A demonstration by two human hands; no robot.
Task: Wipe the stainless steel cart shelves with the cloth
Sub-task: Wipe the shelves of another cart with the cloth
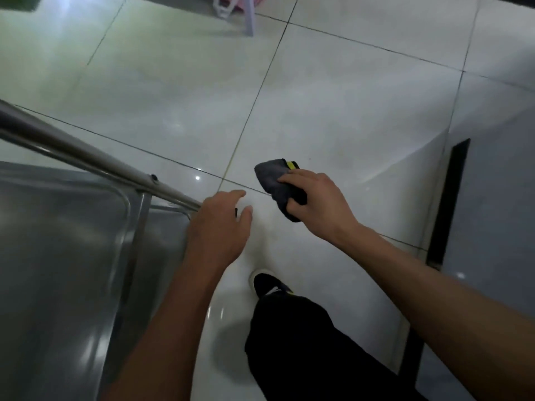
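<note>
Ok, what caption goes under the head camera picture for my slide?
Right hand grips a grey cloth above the tiled floor; open left hand reaches by the steel cart rail.

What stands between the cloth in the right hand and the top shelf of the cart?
The left hand and the cart's handle rail lie between the cloth, held by the right hand over the floor, and the top shelf.

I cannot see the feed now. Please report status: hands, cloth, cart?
Right hand grips grey cloth above floor. Left hand open at cart corner rail. Cloth off shelf. Nothing in the way.
</note>
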